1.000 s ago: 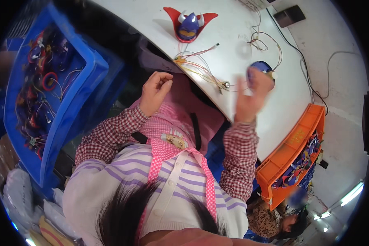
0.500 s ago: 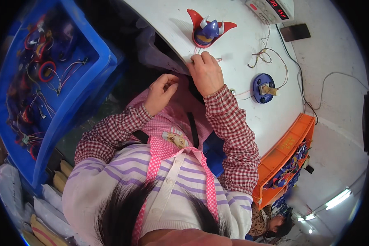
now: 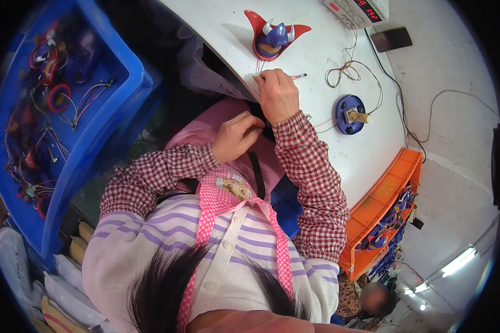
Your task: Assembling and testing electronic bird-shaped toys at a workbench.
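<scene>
A small toy figure (image 3: pixel 274 38) with a purple helmet, white horns and a red winged collar stands on the white table (image 3: pixel 328 161). Thin wires run down from it to my right hand (image 3: pixel 279 95), whose fingers are pinched on them at the table's edge. A dark-tipped wire end (image 3: pixel 301 75) sticks out to the right beyond these fingers. Just below and left, over my lap, my left hand (image 3: pixel 238 137) is closed with the fingertips pressed together near my right wrist. Whatever it may hold is hidden.
A round purple base (image 3: pixel 350 114) with wires lies to the right, near a meter box (image 3: pixel 356 10) and a dark phone (image 3: pixel 391 39). A blue bin (image 3: pixel 103 119) of wired parts stands left. An orange crate (image 3: pixel 380 205) holds toy parts. Another person (image 3: pixel 350 297) sits beyond.
My left hand has moved right and down, closer to my right hand, its fingers now pinched. The wire end beside my right hand shows more plainly. The view has shifted slightly.
</scene>
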The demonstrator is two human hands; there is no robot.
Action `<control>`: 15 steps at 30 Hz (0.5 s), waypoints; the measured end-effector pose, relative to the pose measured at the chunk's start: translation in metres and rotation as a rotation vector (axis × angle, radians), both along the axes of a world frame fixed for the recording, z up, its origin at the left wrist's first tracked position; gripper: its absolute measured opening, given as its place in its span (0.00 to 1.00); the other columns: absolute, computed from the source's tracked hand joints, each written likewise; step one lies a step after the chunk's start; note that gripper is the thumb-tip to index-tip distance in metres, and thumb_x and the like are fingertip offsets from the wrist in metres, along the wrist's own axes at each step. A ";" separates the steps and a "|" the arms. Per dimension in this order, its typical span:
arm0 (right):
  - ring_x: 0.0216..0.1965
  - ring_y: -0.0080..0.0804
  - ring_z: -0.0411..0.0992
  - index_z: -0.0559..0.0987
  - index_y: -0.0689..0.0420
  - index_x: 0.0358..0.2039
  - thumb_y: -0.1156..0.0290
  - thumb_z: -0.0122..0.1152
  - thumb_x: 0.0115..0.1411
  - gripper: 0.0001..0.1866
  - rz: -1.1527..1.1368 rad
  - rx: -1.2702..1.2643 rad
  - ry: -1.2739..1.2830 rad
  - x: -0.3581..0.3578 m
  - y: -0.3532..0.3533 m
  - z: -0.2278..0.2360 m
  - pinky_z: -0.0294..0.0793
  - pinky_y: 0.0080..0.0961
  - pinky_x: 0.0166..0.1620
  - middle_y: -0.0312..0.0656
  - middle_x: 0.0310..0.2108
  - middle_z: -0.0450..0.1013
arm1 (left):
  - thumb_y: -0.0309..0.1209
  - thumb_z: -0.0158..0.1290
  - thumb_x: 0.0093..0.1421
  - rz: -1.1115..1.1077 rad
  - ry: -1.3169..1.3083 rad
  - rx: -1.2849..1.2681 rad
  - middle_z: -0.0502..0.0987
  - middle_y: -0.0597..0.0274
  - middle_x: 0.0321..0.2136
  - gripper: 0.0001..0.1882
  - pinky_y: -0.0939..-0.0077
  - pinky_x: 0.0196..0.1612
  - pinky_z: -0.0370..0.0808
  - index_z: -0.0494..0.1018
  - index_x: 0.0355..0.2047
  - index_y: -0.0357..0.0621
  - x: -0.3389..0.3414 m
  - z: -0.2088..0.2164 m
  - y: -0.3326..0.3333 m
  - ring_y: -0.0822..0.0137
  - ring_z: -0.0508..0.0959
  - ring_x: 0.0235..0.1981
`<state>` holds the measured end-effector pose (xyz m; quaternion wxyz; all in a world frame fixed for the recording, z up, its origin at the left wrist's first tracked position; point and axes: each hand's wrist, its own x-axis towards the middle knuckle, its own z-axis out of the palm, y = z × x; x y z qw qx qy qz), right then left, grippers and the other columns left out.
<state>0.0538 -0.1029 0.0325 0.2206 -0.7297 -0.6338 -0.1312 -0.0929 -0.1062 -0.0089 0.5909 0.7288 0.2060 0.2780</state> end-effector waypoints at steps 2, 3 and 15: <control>0.24 0.35 0.68 0.73 0.56 0.28 0.74 0.61 0.49 0.05 -0.001 0.006 -0.002 0.000 0.000 0.000 0.69 0.27 0.29 0.39 0.25 0.68 | 0.23 0.51 0.52 -0.021 -0.035 0.043 0.73 0.59 0.30 0.08 0.76 0.31 0.70 0.72 0.34 0.39 0.003 -0.002 -0.003 0.63 0.73 0.26; 0.24 0.35 0.68 0.73 0.56 0.27 0.74 0.61 0.49 0.05 0.001 0.006 -0.005 -0.001 0.000 0.001 0.69 0.27 0.29 0.39 0.25 0.68 | 0.23 0.50 0.52 -0.029 -0.035 0.049 0.73 0.59 0.30 0.08 0.75 0.31 0.70 0.72 0.34 0.39 0.004 -0.003 -0.004 0.61 0.73 0.26; 0.28 0.36 0.67 0.73 0.56 0.26 0.74 0.61 0.49 0.06 -0.078 0.053 0.055 -0.005 0.001 -0.008 0.69 0.29 0.33 0.40 0.27 0.67 | 0.23 0.49 0.49 -0.129 -0.006 0.146 0.73 0.54 0.33 0.13 0.68 0.34 0.72 0.70 0.38 0.39 0.011 -0.022 -0.021 0.53 0.74 0.31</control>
